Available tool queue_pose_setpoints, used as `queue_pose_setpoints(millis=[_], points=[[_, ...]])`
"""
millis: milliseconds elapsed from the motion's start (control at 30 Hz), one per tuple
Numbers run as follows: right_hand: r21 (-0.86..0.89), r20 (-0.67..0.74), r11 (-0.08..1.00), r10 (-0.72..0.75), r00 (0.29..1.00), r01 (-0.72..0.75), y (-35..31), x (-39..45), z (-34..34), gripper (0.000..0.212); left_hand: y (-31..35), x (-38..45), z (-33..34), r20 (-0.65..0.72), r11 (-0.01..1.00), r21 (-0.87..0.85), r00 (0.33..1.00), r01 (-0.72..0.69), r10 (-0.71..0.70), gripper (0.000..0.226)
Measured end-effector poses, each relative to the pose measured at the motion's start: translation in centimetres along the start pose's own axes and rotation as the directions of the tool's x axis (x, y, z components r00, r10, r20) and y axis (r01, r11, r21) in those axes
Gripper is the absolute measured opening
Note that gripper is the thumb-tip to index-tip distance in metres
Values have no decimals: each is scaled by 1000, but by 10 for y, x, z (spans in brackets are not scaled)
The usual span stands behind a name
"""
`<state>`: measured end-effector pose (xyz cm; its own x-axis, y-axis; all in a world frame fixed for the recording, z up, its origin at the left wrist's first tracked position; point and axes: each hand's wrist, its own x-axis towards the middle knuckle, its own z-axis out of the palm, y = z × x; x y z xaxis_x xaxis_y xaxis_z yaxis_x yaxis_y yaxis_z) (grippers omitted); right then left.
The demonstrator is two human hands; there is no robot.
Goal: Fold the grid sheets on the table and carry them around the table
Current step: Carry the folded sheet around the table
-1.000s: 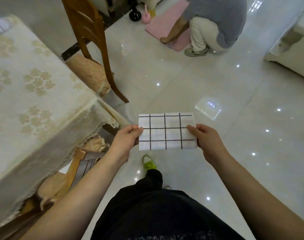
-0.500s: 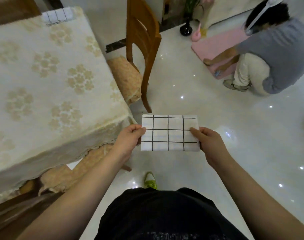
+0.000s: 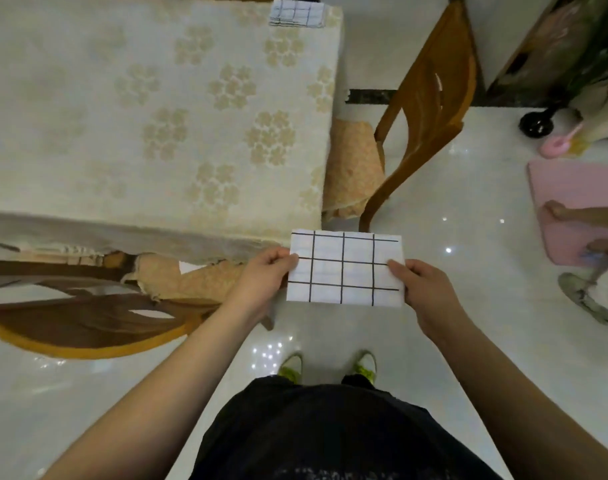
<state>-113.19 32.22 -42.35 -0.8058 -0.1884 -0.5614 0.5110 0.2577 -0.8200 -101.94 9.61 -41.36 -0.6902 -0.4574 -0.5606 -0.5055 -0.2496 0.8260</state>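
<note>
I hold a folded white sheet with a black grid (image 3: pixel 344 268) flat in front of me, above the floor just off the table's near right corner. My left hand (image 3: pixel 262 277) pinches its left edge and my right hand (image 3: pixel 424 287) pinches its right edge. A stack of folded grid sheets (image 3: pixel 297 13) lies at the far right corner of the table (image 3: pixel 157 116), which wears a cream cloth with a flower pattern.
A wooden chair (image 3: pixel 424 109) with an orange cushion stands at the table's right side. Another chair (image 3: pixel 88 306) is tucked under the near edge at left. At far right another person (image 3: pixel 593 289) crouches by a pink mat (image 3: pixel 572 188). Glossy tiled floor lies ahead.
I have turned left: the table now fills the upper left, the far stack has come into view, and the crouching person has slid to the right edge. Both hands keep their hold on the sheet.
</note>
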Motion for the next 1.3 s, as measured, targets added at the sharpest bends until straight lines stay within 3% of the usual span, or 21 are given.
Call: queue_pose_setpoints(millis=[200,500,600,800,1033,1300], points=[[-124,202,990,-46,978,72,-29,30,-16,14,-2,-25,29,-184,995,-99,983,-11,-8,28],[-156,312,981,-64,948,117,-54,61,-34,15,-4,-37,59,-279,986,-164,960,-26,-22,20],[-172,327,976,-72,942,134,-64,70,-37,16,4,-30,69,-299,983,-181,954,-38,-18,12],[-195,342,970,-71,937,145,-86,100,-35,17,28,4,79,-316,963,-263,949,-63,-24,17],[-224,317,964,-66,946,143,-125,147,-23,11,65,67,78,-306,967,-239,952,-84,8,16],[-296,209,942,-97,973,158,-172,204,-27,10,115,131,104,-265,967,-223,962,-119,57,14]])
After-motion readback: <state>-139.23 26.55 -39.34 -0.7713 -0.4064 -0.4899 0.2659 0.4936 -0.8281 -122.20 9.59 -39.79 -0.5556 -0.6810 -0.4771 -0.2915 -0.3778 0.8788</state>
